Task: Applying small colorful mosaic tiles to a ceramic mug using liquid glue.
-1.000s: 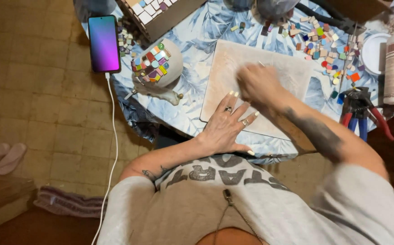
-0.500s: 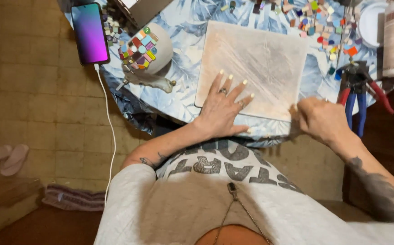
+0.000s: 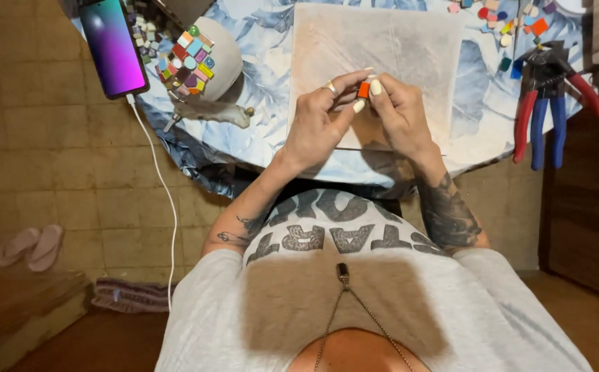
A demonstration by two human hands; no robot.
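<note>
A small orange tile piece (image 3: pixel 363 90) is pinched between the fingertips of both my hands, just above the near edge of a pale square board (image 3: pixel 382 48) lying on the table. My left hand (image 3: pixel 320 120) wears a ring and grips the piece from the left. From the right, my right hand (image 3: pixel 399 114) closes on it with thumb and forefinger. The board's surface looks bare and smudged.
A smartphone (image 3: pixel 113 45) with a lit purple screen and white cable lies at the table's left edge. Beside it stands a rounded white object (image 3: pixel 203 55) partly covered in coloured tiles. Loose tiles (image 3: pixel 513 21) and red and blue pliers (image 3: pixel 544 96) lie right. Sandals (image 3: pixel 31 244) rest on the floor.
My left hand lifted off the board and my right hand came back from the table's right edge; both now meet over the board holding the orange piece.
</note>
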